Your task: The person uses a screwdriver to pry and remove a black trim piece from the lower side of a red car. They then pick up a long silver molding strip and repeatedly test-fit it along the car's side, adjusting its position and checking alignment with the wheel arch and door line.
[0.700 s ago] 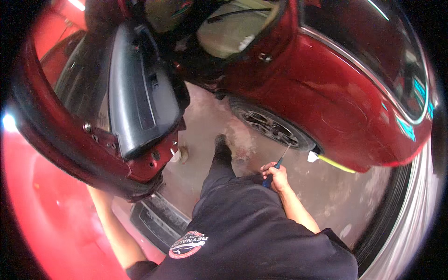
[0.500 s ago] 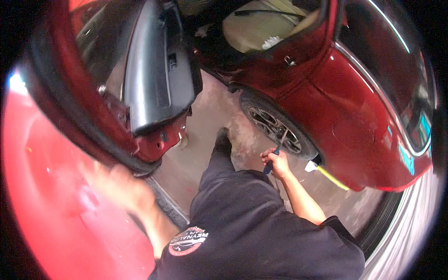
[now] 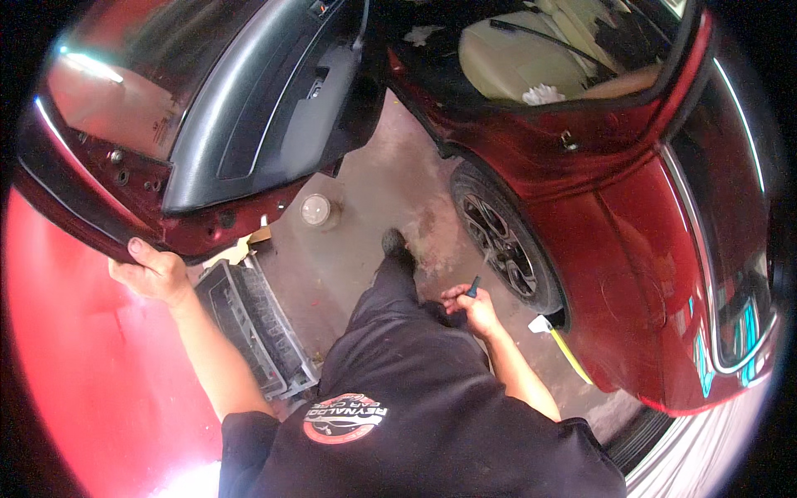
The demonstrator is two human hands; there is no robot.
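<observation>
At the left, my left hand [image 3: 154,274] is closed around the lower outer edge of the open dark red car door [image 3: 187,231], thumb on top. The door's inner side has a black and grey trim panel [image 3: 249,124]. My right hand [image 3: 475,310] is in front of my body with its fingers wrapped round the dark blue handle of a screwdriver [image 3: 473,288]. The thin shaft points up toward the car's rear wheel [image 3: 498,236], apparently clear of it. Most of the handle is hidden in my palm.
A bright red panel [image 3: 75,332] borders my left arm. Below the door lies an open toolbox [image 3: 253,332]; a round lidded tub [image 3: 316,210] stands on the floor. The dark red car body [image 3: 614,274] fills the right. Near the wheel is a yellow strip-like object [image 3: 570,355] with a white end.
My left hand, blurred before, has come up onto the door's edge. The door stands wider, uncovering the toolbox and tub. My right hand has shifted slightly left and lower, keeping the screwdriver.
</observation>
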